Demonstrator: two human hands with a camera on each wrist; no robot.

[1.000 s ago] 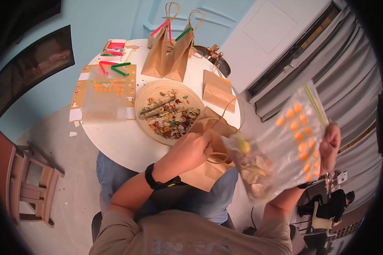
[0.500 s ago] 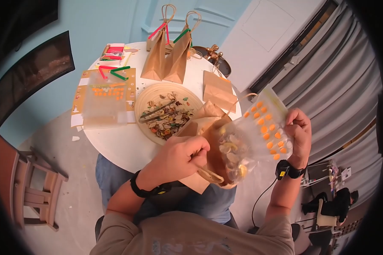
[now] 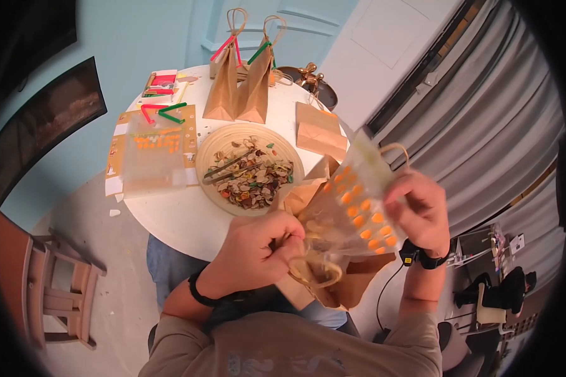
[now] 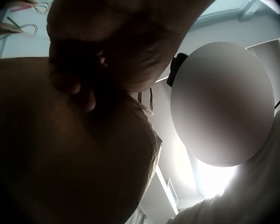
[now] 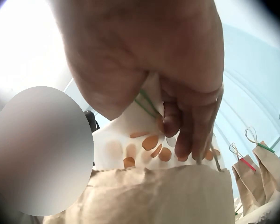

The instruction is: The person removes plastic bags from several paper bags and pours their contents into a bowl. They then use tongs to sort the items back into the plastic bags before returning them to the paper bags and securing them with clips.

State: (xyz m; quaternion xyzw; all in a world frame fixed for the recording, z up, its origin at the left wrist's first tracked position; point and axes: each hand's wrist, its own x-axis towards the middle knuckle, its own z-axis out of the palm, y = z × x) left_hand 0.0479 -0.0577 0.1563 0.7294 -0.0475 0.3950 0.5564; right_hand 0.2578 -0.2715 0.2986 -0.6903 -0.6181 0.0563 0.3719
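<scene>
My left hand (image 3: 258,248) grips the edge of an open paper bag (image 3: 358,279) by its twisted handle. My right hand (image 3: 421,210) pinches the top of a clear zip bag (image 3: 343,207) with orange dots, its lower part inside the paper bag's mouth. In the right wrist view the dotted zip bag (image 5: 126,144) hangs from my right hand (image 5: 149,60) behind the paper rim (image 5: 158,191). The left wrist view is dark: my left hand (image 4: 116,42) has curled fingers at the paper bag (image 4: 60,154).
A round tray (image 3: 210,141) of dried petals with tongs (image 3: 233,166) lies on the white table (image 3: 163,220). Two upright paper bags (image 3: 223,94) stand behind it, a flat one (image 3: 321,132) at the right. Zip bags (image 3: 151,163) and red and green clips (image 3: 173,113) lie left.
The zip bag has moved left and down into the paper bag's mouth, carried by my right hand. My left hand has kept its grip on the paper bag.
</scene>
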